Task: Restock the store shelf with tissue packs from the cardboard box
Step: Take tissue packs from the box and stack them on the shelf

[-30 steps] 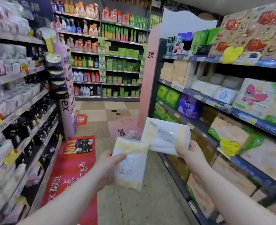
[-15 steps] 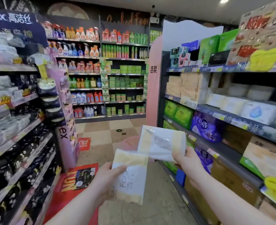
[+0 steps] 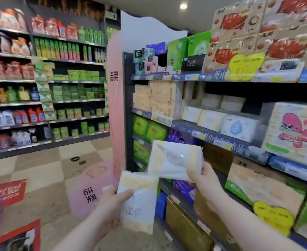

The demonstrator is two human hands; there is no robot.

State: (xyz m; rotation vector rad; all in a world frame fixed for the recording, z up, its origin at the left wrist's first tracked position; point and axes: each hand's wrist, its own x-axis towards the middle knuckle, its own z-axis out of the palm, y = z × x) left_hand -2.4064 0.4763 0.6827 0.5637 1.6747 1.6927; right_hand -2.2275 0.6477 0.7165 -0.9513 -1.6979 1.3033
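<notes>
fingers (image 3: 126, 194) of left hand (image 3: 109, 205) grip 1 tissue pack (image 3: 139, 207); right hand (image 3: 204, 181) grips 2nd pack (image 3: 174, 160).

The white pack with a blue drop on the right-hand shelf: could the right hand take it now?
Probably not yet: the right hand grips a white-and-yellow tissue pack. Nothing seems to block the way up to the white blue-drop pack on the shelf.

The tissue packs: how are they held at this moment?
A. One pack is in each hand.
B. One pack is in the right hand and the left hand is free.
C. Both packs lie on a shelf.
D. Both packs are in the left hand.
A: the left hand grips the lower tissue pack, and the right hand grips the upper tissue pack.
</notes>
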